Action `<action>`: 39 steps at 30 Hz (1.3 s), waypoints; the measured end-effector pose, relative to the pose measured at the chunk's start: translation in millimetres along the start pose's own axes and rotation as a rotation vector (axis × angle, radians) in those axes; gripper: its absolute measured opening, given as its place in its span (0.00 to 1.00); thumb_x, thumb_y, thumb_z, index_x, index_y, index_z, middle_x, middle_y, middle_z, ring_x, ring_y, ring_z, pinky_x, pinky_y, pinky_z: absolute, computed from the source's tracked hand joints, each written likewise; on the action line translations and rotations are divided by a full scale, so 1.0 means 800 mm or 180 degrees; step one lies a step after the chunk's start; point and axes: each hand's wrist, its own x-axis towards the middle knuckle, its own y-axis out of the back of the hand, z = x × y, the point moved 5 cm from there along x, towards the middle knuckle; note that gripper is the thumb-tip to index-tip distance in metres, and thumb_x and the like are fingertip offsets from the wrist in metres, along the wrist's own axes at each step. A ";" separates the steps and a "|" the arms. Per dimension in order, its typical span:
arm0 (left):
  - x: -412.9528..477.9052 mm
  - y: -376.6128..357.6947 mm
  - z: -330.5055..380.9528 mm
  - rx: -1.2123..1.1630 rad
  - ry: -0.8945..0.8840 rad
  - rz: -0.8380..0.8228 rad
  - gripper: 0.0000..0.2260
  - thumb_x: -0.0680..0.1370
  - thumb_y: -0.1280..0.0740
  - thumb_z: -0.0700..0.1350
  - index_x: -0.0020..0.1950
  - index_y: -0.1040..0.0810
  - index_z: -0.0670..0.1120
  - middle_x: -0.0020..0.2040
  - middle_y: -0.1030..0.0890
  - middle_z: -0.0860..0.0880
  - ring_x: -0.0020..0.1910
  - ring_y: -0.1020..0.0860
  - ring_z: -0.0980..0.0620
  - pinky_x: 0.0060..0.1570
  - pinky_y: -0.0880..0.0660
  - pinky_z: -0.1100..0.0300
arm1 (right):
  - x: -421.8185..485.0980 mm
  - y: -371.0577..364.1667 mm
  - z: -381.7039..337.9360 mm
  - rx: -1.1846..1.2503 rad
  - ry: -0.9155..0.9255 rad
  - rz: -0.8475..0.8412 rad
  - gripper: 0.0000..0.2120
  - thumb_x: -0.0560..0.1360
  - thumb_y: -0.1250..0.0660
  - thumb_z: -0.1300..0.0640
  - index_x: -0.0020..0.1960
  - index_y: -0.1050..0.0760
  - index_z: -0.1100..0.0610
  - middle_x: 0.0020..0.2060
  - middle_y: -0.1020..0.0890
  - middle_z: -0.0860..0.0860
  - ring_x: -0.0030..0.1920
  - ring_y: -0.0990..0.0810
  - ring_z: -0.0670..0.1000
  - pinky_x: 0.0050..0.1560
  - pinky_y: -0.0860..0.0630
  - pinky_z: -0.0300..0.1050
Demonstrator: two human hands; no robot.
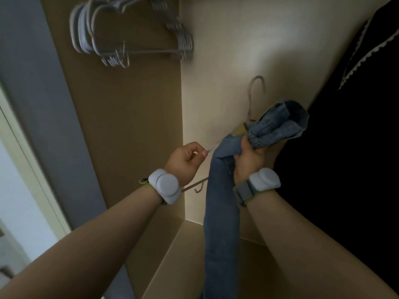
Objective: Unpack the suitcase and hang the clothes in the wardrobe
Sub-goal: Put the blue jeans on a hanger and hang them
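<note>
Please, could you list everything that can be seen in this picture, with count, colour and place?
jeans: one, blue denim, bunched over the held hanger, hanging down centre right
hanger: one, pale grey metal, under the jeans, hook up
empty hangers: several, count unclear, grey-white, top left
dark garment: one, black with white lace trim, right
wardrobe wall: beige, behind
wrist bands: two, white, one on each wrist
left hand: pinches the hanger's end
right hand: grips the jeans
</note>
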 end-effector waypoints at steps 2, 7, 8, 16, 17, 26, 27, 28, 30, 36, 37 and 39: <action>-0.007 -0.006 0.002 -0.0081 -0.0123 -0.0043 0.08 0.79 0.37 0.42 0.42 0.24 0.49 0.34 0.25 0.39 0.33 0.31 0.50 0.35 0.33 0.60 | -0.023 -0.008 0.000 -0.0528 0.0033 -0.0345 0.32 0.68 0.31 0.46 0.68 0.33 0.60 0.64 0.25 0.54 0.64 0.26 0.56 0.67 0.31 0.52; -0.018 -0.003 -0.004 -0.0186 -0.0146 0.0182 0.09 0.79 0.37 0.42 0.39 0.26 0.50 0.32 0.27 0.39 0.32 0.32 0.50 0.34 0.34 0.58 | -0.037 -0.023 0.006 -0.2422 0.0744 -0.1304 0.15 0.79 0.40 0.59 0.63 0.31 0.65 0.58 0.23 0.61 0.59 0.25 0.58 0.52 0.33 0.40; -0.019 -0.002 -0.007 -0.0164 -0.0143 0.0209 0.09 0.79 0.37 0.43 0.39 0.26 0.51 0.32 0.27 0.41 0.32 0.33 0.50 0.34 0.35 0.58 | -0.035 -0.029 0.009 -0.2912 0.0789 -0.1485 0.14 0.79 0.40 0.58 0.61 0.29 0.65 0.56 0.22 0.62 0.57 0.24 0.59 0.51 0.33 0.41; -0.026 -0.007 -0.014 -0.0079 -0.0313 0.0076 0.07 0.79 0.36 0.40 0.42 0.23 0.47 0.33 0.23 0.50 0.32 0.27 0.58 0.34 0.30 0.66 | -0.033 -0.031 0.044 -0.5384 0.0984 -0.2561 0.18 0.81 0.49 0.45 0.66 0.30 0.48 0.65 0.26 0.51 0.65 0.29 0.57 0.65 0.38 0.55; -0.026 -0.009 -0.016 -0.0037 -0.0340 0.0057 0.06 0.79 0.36 0.40 0.43 0.22 0.45 0.34 0.22 0.50 0.32 0.27 0.60 0.35 0.30 0.68 | -0.034 -0.028 0.046 -0.5337 0.0953 -0.2715 0.17 0.81 0.50 0.46 0.65 0.31 0.48 0.64 0.25 0.51 0.64 0.28 0.57 0.65 0.38 0.54; -0.002 0.025 -0.043 -0.0008 -0.0132 0.0374 0.08 0.78 0.35 0.43 0.40 0.22 0.51 0.33 0.24 0.51 0.28 0.29 0.64 0.32 0.33 0.74 | -0.027 0.085 0.052 -0.2770 0.0823 -0.1347 0.30 0.75 0.34 0.61 0.74 0.42 0.57 0.70 0.33 0.54 0.69 0.34 0.53 0.69 0.39 0.45; -0.001 0.027 -0.044 -0.0079 -0.0145 0.0383 0.09 0.78 0.35 0.43 0.40 0.22 0.53 0.34 0.23 0.52 0.30 0.28 0.65 0.34 0.33 0.75 | -0.027 0.098 0.063 -0.2390 0.0304 -0.1356 0.34 0.75 0.34 0.61 0.76 0.46 0.55 0.70 0.33 0.51 0.68 0.34 0.50 0.68 0.37 0.45; 0.000 0.030 -0.043 -0.0118 -0.0181 0.0400 0.09 0.78 0.35 0.42 0.41 0.22 0.54 0.35 0.22 0.54 0.31 0.27 0.67 0.35 0.32 0.76 | -0.026 0.109 0.075 -0.2032 -0.0280 -0.1331 0.34 0.76 0.34 0.61 0.76 0.47 0.54 0.68 0.32 0.49 0.66 0.32 0.49 0.66 0.34 0.45; 0.001 0.033 -0.042 -0.0163 -0.0227 0.0420 0.07 0.78 0.36 0.41 0.43 0.21 0.50 0.34 0.22 0.59 0.32 0.26 0.69 0.36 0.33 0.78 | -0.025 0.130 0.099 -0.1630 -0.1180 -0.1354 0.23 0.76 0.37 0.64 0.70 0.37 0.56 0.61 0.26 0.52 0.59 0.26 0.52 0.57 0.30 0.46; 0.011 0.061 -0.041 0.1092 -0.0546 0.0224 0.08 0.80 0.38 0.46 0.50 0.20 0.45 0.37 0.21 0.53 0.36 0.24 0.63 0.41 0.28 0.67 | -0.014 0.138 0.084 -0.2248 -0.0863 -0.1420 0.16 0.78 0.38 0.63 0.32 0.29 0.57 0.24 0.23 0.41 0.27 0.27 0.36 0.33 0.30 0.33; 0.012 0.064 -0.043 0.1417 -0.0591 0.0169 0.12 0.79 0.39 0.49 0.52 0.20 0.44 0.39 0.19 0.49 0.38 0.22 0.57 0.42 0.26 0.60 | -0.009 0.130 0.075 -0.2198 -0.0752 -0.1397 0.14 0.79 0.38 0.62 0.34 0.27 0.58 0.27 0.21 0.42 0.27 0.26 0.35 0.33 0.30 0.31; 0.012 0.067 -0.049 0.1806 -0.0619 0.0097 0.18 0.76 0.43 0.54 0.55 0.20 0.45 0.44 0.17 0.46 0.42 0.21 0.47 0.44 0.25 0.55 | 0.000 0.110 0.059 -0.1801 -0.0762 -0.1454 0.08 0.77 0.35 0.56 0.43 0.22 0.59 0.37 0.18 0.48 0.35 0.21 0.39 0.41 0.25 0.33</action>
